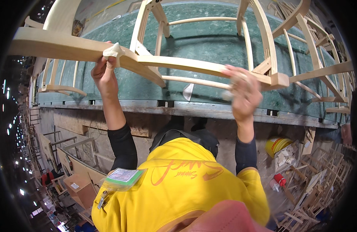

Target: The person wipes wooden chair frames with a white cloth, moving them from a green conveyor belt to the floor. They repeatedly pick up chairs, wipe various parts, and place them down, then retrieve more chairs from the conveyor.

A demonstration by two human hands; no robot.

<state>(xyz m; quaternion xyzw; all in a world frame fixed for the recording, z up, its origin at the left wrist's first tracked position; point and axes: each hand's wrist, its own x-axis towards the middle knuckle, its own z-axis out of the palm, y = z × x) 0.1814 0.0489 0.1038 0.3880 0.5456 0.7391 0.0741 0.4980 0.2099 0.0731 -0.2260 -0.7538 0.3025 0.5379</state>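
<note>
A pale wooden chair frame (190, 63) lies across the green work surface in front of me. On its left, my left hand (105, 75) is closed on a folded, off-white sheet (114, 51) wrapped against the wood. Cloth or sandpaper, I cannot tell which. At the right end of the near rail is my right hand (245, 92), smeared by motion. Its fingers lie over the rail, and something pale blurs beneath them, too unclear to name. Another pale scrap (188, 92) rests on the green surface between my hands.
The green worktable (201, 42) has a metal front edge (186, 108). More wooden frames stand at the right (321, 62) and left (62, 88). On the floor at right are a yellow bucket (277, 146), a container of pale scraps (285, 158) and heaped wooden parts (321, 181).
</note>
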